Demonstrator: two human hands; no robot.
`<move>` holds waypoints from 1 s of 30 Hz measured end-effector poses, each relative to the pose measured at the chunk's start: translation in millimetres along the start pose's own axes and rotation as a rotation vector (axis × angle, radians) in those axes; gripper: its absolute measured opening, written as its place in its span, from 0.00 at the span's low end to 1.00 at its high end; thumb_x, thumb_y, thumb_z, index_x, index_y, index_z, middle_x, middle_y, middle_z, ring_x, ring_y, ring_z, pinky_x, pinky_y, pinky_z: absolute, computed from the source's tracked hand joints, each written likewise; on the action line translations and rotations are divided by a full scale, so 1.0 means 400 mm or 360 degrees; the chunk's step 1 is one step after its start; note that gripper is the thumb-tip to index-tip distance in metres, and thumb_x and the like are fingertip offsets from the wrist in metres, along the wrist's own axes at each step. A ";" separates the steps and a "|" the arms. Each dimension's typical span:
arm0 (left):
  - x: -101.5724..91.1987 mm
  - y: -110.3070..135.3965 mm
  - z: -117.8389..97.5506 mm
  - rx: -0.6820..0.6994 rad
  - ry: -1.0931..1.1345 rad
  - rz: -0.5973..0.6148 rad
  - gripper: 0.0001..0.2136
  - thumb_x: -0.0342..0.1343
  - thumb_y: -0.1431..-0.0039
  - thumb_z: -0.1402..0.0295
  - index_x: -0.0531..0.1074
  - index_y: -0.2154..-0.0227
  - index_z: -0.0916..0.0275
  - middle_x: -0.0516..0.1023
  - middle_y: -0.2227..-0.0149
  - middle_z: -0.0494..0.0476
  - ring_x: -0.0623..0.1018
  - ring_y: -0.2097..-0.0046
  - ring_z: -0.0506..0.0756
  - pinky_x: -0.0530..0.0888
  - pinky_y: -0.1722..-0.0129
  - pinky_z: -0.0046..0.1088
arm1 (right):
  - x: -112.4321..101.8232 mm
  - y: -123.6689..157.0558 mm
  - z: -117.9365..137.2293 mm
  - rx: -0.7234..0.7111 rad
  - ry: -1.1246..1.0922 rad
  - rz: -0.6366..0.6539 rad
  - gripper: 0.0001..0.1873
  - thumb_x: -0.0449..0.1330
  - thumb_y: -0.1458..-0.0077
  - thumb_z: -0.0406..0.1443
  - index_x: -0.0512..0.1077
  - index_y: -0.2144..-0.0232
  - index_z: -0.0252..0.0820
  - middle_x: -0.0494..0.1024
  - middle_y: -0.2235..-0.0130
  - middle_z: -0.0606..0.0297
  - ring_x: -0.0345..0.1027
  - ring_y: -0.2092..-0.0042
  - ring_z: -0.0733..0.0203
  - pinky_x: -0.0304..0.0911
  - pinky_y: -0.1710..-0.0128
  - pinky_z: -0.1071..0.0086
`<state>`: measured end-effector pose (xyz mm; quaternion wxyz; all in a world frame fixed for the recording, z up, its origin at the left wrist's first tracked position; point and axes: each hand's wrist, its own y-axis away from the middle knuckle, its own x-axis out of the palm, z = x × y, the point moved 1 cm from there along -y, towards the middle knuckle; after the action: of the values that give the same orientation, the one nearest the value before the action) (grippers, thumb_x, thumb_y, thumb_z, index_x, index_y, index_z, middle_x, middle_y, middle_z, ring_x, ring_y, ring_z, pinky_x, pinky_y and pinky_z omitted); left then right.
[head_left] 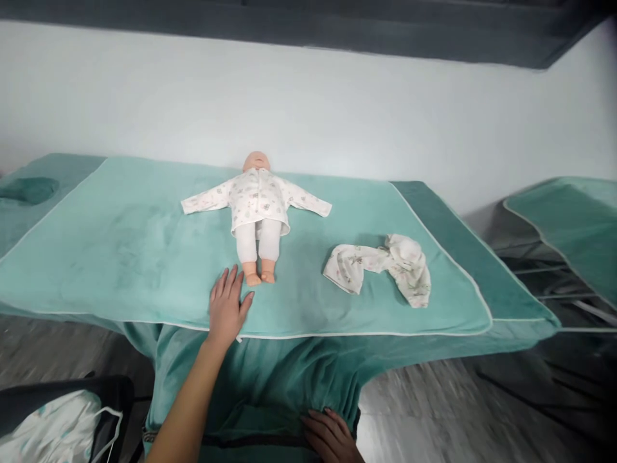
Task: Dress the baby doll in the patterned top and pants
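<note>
On the green table cover a baby doll lies on its back with arms spread. It wears a white long-sleeved shirt with small prints, and white cloth covers its legs down to the bare feet. My left hand rests flat near the front edge, just left of the doll's feet, fingers apart and holding nothing. Low in the view my right hand lies against green cloth at my lap; its fingers are close together and extended. To the right of the doll sits a crumpled printed baby garment.
A dark chair at the lower left holds white patterned cloth. Another green-covered table stands at the right on a metal frame. A dark green cushion or folded cloth lies at the far left. Behind is a pale wall.
</note>
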<state>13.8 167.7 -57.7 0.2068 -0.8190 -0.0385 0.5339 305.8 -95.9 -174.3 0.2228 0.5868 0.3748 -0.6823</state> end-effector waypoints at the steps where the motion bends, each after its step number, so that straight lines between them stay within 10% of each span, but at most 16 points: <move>1: 0.000 0.001 0.002 0.0014 -0.0004 0.0003 0.27 0.48 0.28 0.55 0.63 0.32 0.61 0.62 0.28 0.64 0.62 0.27 0.68 0.66 0.34 0.52 | -0.028 -0.017 -0.003 0.0051 -0.0129 0.0050 0.24 0.59 0.56 0.35 0.81 0.55 0.59 0.83 0.48 0.68 0.84 0.55 0.46 0.82 0.61 0.52; 6: -0.002 0.002 0.008 0.0038 -0.0013 0.0013 0.27 0.48 0.28 0.55 0.62 0.32 0.62 0.61 0.27 0.64 0.61 0.27 0.68 0.65 0.34 0.53 | -0.186 -0.120 -0.128 0.0493 -0.0548 0.0111 0.20 0.57 0.39 0.33 0.75 0.46 0.45 0.83 0.46 0.55 0.78 0.47 0.52 0.75 0.47 0.54; 13: 0.000 0.001 0.012 0.0037 0.0018 0.0018 0.27 0.48 0.28 0.55 0.61 0.31 0.59 0.61 0.27 0.62 0.60 0.27 0.68 0.64 0.32 0.53 | -0.357 -0.129 -0.569 0.1314 0.0189 -0.0590 0.25 0.57 0.34 0.41 0.68 0.39 0.37 0.73 0.39 0.45 0.67 0.38 0.42 0.66 0.39 0.45; 17: -0.001 0.007 0.012 0.0022 0.0046 0.0049 0.27 0.48 0.28 0.55 0.62 0.31 0.60 0.60 0.26 0.62 0.60 0.26 0.67 0.63 0.31 0.53 | -0.373 -0.066 -0.710 0.1569 0.0462 -0.0237 0.24 0.55 0.36 0.42 0.71 0.42 0.37 0.73 0.38 0.47 0.67 0.40 0.38 0.67 0.43 0.45; 23: -0.013 0.007 0.018 -0.0098 0.0357 0.0143 0.26 0.51 0.30 0.54 0.65 0.33 0.58 0.62 0.27 0.62 0.59 0.26 0.67 0.61 0.29 0.56 | -0.330 -0.003 -0.782 0.1458 0.0531 -0.0277 0.21 0.51 0.36 0.40 0.75 0.51 0.32 0.78 0.51 0.45 0.70 0.49 0.44 0.65 0.45 0.52; 26: -0.115 -0.008 0.003 -0.0228 0.0786 0.0059 0.26 0.50 0.30 0.51 0.66 0.34 0.54 0.66 0.29 0.63 0.67 0.29 0.64 0.70 0.33 0.50 | -0.318 -0.007 -0.773 0.1444 0.0607 -0.0303 0.20 0.51 0.36 0.39 0.75 0.52 0.33 0.76 0.51 0.47 0.68 0.49 0.46 0.63 0.47 0.54; 30: -0.388 0.001 -0.019 -0.0205 0.0788 -0.0517 0.30 0.42 0.29 0.47 0.45 0.26 0.38 0.59 0.26 0.52 0.65 0.28 0.66 0.74 0.39 0.53 | -0.292 -0.018 -0.744 0.1426 0.0777 -0.0393 0.21 0.49 0.35 0.38 0.75 0.52 0.29 0.76 0.53 0.43 0.66 0.50 0.46 0.60 0.49 0.56</move>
<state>-45.7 121.0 77.9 0.2404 -0.9187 -0.1512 0.2743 513.8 122.9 -68.2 -0.2259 0.7180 0.1536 -0.6401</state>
